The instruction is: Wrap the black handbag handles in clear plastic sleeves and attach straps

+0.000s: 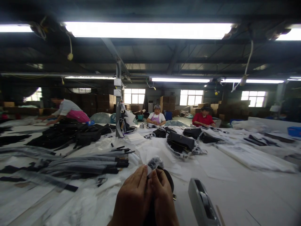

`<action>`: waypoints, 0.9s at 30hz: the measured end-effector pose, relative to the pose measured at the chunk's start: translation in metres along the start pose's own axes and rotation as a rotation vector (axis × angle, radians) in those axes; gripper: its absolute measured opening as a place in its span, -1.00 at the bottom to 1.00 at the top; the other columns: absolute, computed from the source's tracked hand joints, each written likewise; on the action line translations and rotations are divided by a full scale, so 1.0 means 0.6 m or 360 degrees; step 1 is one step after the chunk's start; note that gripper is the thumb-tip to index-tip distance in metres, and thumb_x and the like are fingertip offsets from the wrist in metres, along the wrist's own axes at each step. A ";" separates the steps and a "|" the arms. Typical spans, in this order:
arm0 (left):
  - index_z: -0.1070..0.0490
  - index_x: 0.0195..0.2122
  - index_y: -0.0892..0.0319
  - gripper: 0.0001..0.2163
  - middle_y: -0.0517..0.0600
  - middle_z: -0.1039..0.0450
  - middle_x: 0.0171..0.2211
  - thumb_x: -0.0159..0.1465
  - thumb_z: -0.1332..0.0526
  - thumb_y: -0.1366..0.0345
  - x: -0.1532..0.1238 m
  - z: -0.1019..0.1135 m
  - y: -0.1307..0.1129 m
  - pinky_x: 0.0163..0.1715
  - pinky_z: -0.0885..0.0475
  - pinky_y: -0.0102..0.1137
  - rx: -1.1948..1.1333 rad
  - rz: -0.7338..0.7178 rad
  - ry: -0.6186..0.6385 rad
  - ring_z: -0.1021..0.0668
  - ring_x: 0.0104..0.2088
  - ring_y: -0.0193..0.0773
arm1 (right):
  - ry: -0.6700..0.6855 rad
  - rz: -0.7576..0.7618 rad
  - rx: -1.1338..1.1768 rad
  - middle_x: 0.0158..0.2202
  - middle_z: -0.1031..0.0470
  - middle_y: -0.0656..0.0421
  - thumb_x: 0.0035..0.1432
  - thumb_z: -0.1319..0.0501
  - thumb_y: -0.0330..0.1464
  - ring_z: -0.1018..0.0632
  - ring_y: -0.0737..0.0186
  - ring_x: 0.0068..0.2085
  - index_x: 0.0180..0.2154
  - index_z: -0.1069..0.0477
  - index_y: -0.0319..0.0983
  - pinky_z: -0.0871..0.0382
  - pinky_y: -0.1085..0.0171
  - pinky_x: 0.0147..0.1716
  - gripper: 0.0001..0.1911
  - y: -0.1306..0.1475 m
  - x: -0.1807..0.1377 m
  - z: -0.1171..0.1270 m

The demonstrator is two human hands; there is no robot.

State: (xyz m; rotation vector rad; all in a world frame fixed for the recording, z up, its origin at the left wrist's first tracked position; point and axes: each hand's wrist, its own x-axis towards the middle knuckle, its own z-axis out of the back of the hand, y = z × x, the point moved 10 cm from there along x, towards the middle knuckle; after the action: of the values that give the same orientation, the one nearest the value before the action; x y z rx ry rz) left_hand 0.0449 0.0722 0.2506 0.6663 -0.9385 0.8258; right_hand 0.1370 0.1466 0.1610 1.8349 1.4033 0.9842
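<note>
My left hand (131,201) and my right hand (164,201) are pressed together low in the middle of the view, fingers closed round a black strap-like piece. Its upper end is wrapped in crinkled clear plastic (154,163) that sticks up above my fingertips. A small metal buckle (174,197) shows by my right hand. A grey tape dispenser (203,201) stands just to the right of my hands on the white table (235,175).
Plastic-wrapped black straps (89,164) lie to the left. Black bags (181,142) and a darker heap (68,135) sit farther back beside a grey post (118,103). Two people sit across the table; another leans over at the far left. A blue bin (293,131) is at far right.
</note>
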 end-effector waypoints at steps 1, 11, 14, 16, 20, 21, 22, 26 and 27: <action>-0.52 -0.04 0.36 -0.69 0.23 -0.59 -0.08 0.32 -0.07 0.36 0.001 -0.001 -0.002 -0.20 -0.62 -0.23 0.0046 -0.0012 0.0004 -0.65 -0.14 -0.02 | 0.0010 0.0005 -0.0026 -0.25 -0.57 0.09 0.01 -0.39 -0.09 -0.56 0.08 -0.20 -0.20 -0.42 -0.26 -0.47 0.21 -0.21 -0.56 0.002 0.001 -0.001; -0.47 0.05 0.31 -0.66 0.20 -0.55 0.00 0.33 -0.10 0.28 0.007 -0.014 0.025 -0.09 -0.59 -0.23 -0.0158 0.0166 0.0182 -0.61 -0.04 -0.04 | 0.0036 0.0008 -0.0155 -0.15 -0.59 0.04 -0.02 -0.41 -0.13 -0.56 -0.01 -0.07 -0.17 -0.45 -0.27 -0.43 0.19 -0.08 -0.56 0.012 0.010 0.007; -0.48 0.04 0.32 -0.65 0.21 -0.56 -0.01 0.35 -0.10 0.25 0.005 -0.015 0.025 -0.10 -0.59 -0.20 -0.0117 0.0172 0.0174 -0.61 -0.04 -0.02 | 0.0022 0.0024 -0.0172 -0.16 -0.59 0.05 0.00 -0.40 -0.14 -0.56 -0.01 -0.07 -0.18 -0.47 -0.26 -0.43 0.18 -0.09 -0.59 0.010 0.010 0.008; -0.48 0.03 0.34 -0.66 0.23 -0.56 -0.03 0.35 -0.08 0.26 0.005 -0.015 0.020 -0.13 -0.60 -0.19 -0.0046 0.0141 0.0141 -0.62 -0.06 0.00 | 0.0007 0.0036 -0.0197 -0.18 -0.59 0.06 0.00 -0.40 -0.16 -0.56 -0.01 -0.08 -0.20 -0.47 -0.26 -0.43 0.18 -0.10 -0.61 0.010 0.010 0.009; -0.48 0.00 0.40 -0.67 0.27 -0.56 -0.04 0.35 -0.05 0.34 0.006 -0.015 0.006 -0.19 -0.61 -0.18 0.0075 0.0078 0.0071 -0.63 -0.10 0.02 | 0.0015 0.0068 -0.0264 -0.20 -0.60 0.08 0.03 -0.38 -0.18 -0.57 0.05 -0.13 -0.22 -0.49 -0.25 -0.44 0.21 -0.11 -0.67 0.017 0.010 0.004; -0.48 0.00 0.41 -0.67 0.29 -0.56 -0.04 0.34 -0.05 0.35 0.006 -0.016 0.003 -0.19 -0.61 -0.17 0.0085 0.0071 0.0062 -0.63 -0.10 0.02 | 0.0019 0.0071 -0.0265 -0.21 -0.60 0.09 0.03 -0.37 -0.18 -0.58 0.06 -0.15 -0.22 -0.49 -0.25 -0.44 0.21 -0.12 -0.67 0.018 0.010 0.003; -0.48 0.00 0.42 -0.68 0.29 -0.56 -0.04 0.34 -0.05 0.36 0.006 -0.016 0.001 -0.19 -0.61 -0.16 0.0088 0.0069 0.0058 -0.63 -0.10 0.03 | 0.0023 0.0070 -0.0261 -0.21 -0.60 0.09 0.03 -0.37 -0.17 -0.58 0.07 -0.16 -0.23 -0.49 -0.24 -0.45 0.22 -0.13 -0.67 0.019 0.008 0.002; -0.47 0.02 0.39 -0.68 0.28 -0.55 -0.02 0.32 -0.08 0.40 0.002 -0.008 0.000 -0.13 -0.58 -0.17 0.0000 0.0135 0.0059 -0.61 -0.07 0.02 | 0.0013 -0.0005 -0.0259 -0.23 -0.62 0.09 -0.02 -0.40 -0.11 -0.60 0.04 -0.17 -0.23 -0.51 -0.24 -0.48 0.21 -0.14 -0.61 0.014 0.002 0.008; -0.46 0.04 0.38 -0.67 0.27 -0.54 -0.01 0.31 -0.10 0.39 0.002 -0.004 0.001 -0.11 -0.57 -0.17 -0.0069 0.0163 0.0064 -0.61 -0.06 0.02 | 0.0000 -0.0038 -0.0287 -0.24 -0.62 0.08 -0.04 -0.40 -0.09 -0.60 0.02 -0.17 -0.24 -0.52 -0.25 -0.49 0.21 -0.15 -0.59 0.011 0.002 0.015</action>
State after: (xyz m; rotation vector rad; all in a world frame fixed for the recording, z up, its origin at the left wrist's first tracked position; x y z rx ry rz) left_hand 0.0456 0.0748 0.2510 0.5658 -0.9574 0.9042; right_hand 0.1484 0.1457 0.1619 1.6825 1.2888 1.0628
